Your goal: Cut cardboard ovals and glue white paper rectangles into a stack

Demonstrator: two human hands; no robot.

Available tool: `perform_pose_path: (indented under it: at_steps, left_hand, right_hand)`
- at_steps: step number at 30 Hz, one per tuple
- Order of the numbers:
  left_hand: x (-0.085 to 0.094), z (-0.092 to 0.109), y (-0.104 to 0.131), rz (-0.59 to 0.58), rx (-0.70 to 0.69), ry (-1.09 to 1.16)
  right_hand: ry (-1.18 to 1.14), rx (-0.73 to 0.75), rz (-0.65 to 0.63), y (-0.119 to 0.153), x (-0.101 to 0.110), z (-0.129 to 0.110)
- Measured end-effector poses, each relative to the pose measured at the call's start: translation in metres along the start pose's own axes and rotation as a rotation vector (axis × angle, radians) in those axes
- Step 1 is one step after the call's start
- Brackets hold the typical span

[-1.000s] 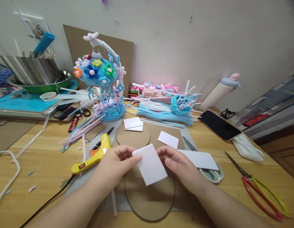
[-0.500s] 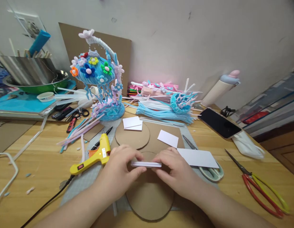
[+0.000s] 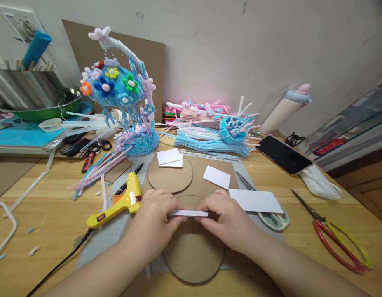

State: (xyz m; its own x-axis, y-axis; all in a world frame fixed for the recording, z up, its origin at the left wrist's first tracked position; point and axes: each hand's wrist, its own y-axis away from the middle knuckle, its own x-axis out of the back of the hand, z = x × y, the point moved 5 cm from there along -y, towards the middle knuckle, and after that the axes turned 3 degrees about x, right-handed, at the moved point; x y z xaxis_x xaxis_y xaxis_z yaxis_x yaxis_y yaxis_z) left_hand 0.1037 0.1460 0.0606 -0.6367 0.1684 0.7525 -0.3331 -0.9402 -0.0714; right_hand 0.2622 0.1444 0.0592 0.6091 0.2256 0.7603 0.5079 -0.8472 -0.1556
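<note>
Wooden table (image 3: 57, 198), card (image 3: 188, 213) held edge-on

Pale wall (image 3: 240, 62) behind, with a sheet of cardboard (image 3: 153, 66) leaning against it; in front stands a blue ornament (image 3: 116, 88) dotted with bright flowers. Blue stems (image 3: 206, 144) lie bundled to its right, and beyond them are a bottle (image 3: 283, 109) and a phone (image 3: 285, 154).

At the middle of the work area, the left hand (image 3: 158, 210) and the right hand (image 3: 223, 212) pinch the card narrowly by its two ends — thumbs on the near side, fingers on the far side. It shows as a thin white bar, so whether it is one layer or several is hard to say. In view it crosses the far part of the lower disc (image 3: 193, 255).

Two white pieces (image 3: 169, 156) overlap on the upper disc (image 3: 169, 177); another white piece (image 3: 217, 177) lies to their right. Nearer the right hand, a white strip (image 3: 255, 201) partly covers the green scissors (image 3: 277, 222). Red-and-yellow shears (image 3: 322, 220) lie farther right, and a yellow glue gun (image 3: 125, 202) rests just beside the left hand — its cord trailing toward the near edge.
</note>
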Motion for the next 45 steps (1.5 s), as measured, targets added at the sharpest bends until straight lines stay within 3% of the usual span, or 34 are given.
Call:
perform_pose_path:
  at_steps: [4,9,13,16,30,34,38,45]
  left_hand:
    - [0.001,0.001,0.004,0.029,0.037,0.052]
    - [-0.004,0.006,0.009,-0.003,0.064,0.182]
    - [-0.003,0.013,0.009,0.003,-0.040,0.152]
    - [-0.001,0.010,0.008,0.009,-0.046,0.105]
    - [-0.002,0.016,0.008,0.051,-0.129,0.145]
    - [-0.001,0.008,0.008,0.081,-0.047,0.361]
    - [-0.004,0.000,0.009,0.033,0.072,0.596]
    - [0.001,0.008,0.005,0.027,-0.090,0.105]
  right_hand:
    - [-0.036,0.036,0.060,0.001,0.007,-0.005]
    - [-0.172,0.209,0.217,0.006,0.019,-0.020]
    - [-0.158,0.178,0.082,0.006,0.011,-0.019]
    - [-0.160,0.106,0.038,0.005,0.008,-0.012]
    - [-0.201,0.091,0.074,0.005,0.004,-0.007]
    - [-0.198,0.104,0.068,0.004,0.003,-0.008]
    - [-0.154,0.142,0.088,0.004,0.006,-0.008]
    - [0.016,0.149,-0.021,0.005,0.002,-0.010]
